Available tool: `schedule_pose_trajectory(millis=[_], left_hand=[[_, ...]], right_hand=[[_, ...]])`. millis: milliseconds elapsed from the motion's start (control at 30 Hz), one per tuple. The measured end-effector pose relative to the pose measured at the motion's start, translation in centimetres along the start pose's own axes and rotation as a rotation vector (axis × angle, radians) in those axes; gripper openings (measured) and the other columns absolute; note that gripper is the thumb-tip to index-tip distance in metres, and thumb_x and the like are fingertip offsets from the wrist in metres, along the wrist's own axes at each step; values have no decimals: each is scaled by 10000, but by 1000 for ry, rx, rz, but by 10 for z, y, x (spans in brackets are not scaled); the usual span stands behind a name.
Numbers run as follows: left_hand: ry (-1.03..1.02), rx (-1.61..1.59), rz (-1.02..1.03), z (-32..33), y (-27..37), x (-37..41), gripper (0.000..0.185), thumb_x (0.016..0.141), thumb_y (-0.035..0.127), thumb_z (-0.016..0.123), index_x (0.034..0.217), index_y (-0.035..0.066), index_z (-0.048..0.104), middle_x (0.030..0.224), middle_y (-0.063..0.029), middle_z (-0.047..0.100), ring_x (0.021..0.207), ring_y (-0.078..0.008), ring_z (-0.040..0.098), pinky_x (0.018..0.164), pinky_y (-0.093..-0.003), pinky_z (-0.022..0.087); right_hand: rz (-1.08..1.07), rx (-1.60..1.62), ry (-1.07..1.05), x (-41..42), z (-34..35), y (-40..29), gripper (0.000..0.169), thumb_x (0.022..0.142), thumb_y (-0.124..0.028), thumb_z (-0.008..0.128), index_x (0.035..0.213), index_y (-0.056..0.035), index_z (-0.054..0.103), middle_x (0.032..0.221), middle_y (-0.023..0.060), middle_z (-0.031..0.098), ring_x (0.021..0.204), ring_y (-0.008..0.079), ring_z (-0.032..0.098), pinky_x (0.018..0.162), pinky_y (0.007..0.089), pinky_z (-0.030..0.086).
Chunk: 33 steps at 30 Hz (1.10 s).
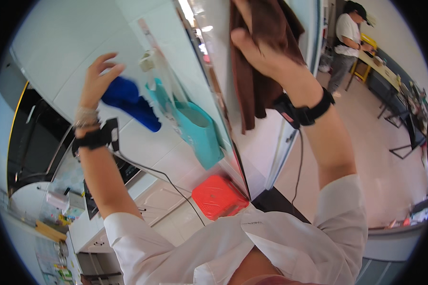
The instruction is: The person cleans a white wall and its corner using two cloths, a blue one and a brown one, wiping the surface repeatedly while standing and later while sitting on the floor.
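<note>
A dark brown cloth (pixel 256 82) hangs in folds at the upper middle, with my right hand (pixel 264 57) against it; its fingers are partly hidden and blurred, so its grip cannot be told. My left hand (pixel 101 80) is raised at the left, fingers bent. Just beside its palm and thumb is a blue cloth (pixel 130 101), which hangs down to the right; how it is held is partly hidden. A turquoise bag (pixel 199 131) hangs on the tiled wall between my hands, below a whitish hook (pixel 147 61). Both my wrists wear black straps with cables.
A red plastic stool (pixel 215 196) stands low by the wall corner. A narrow mirror-like panel edge (pixel 221 103) runs beside the bag. At left are a black range hood (pixel 39 131) and a kitchen counter. Through the doorway, a person (pixel 347 42) stands at a long table (pixel 381 69).
</note>
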<state>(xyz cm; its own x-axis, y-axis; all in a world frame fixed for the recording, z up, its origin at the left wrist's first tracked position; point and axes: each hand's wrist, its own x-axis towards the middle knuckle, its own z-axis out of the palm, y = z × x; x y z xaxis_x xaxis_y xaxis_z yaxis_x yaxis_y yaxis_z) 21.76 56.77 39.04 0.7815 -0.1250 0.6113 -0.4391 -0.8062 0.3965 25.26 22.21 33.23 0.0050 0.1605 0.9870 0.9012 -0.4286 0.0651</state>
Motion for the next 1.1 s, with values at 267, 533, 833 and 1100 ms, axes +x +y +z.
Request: schedule_pose_trajectory(millis=[267, 533, 833, 1100], left_hand=[[-130, -628, -187, 46, -11, -142, 553, 648, 62, 517, 1194, 21, 437, 942, -27, 475, 859, -94, 441, 767, -209, 351], [-212, -845, -396, 130, -2, -212, 274, 734, -55, 458, 994, -5, 527, 906, -44, 525, 811, -129, 474, 745, -225, 361], [309, -783, -76, 134, 54, -209, 110, 822, 9, 472, 897, -1, 552, 1013, -222, 568, 957, -256, 538, 871, -345, 388], [656, -640, 376, 194, 126, -166, 369, 857, 119, 376, 1198, -19, 355, 1236, -264, 407, 1105, -351, 444, 937, -444, 365]], right_hand=[[305, 8, -513, -188, 11, -70, 459, 795, -497, 410, 820, -49, 510, 899, 179, 494, 850, 380, 491, 809, 508, 339], [246, 104, 38, -47, 4, -9, 492, 811, -272, 515, 1270, -137, 399, 1251, 200, 397, 1146, 362, 368, 978, 407, 276], [901, -135, 168, -275, 54, -42, 621, 789, -221, 397, 1315, 37, 191, 1309, 310, 202, 1209, 459, 211, 1003, 502, 158], [147, -100, 229, -146, -6, -19, 521, 864, -307, 405, 1225, 66, 365, 1204, 262, 407, 1097, 420, 398, 946, 452, 291]])
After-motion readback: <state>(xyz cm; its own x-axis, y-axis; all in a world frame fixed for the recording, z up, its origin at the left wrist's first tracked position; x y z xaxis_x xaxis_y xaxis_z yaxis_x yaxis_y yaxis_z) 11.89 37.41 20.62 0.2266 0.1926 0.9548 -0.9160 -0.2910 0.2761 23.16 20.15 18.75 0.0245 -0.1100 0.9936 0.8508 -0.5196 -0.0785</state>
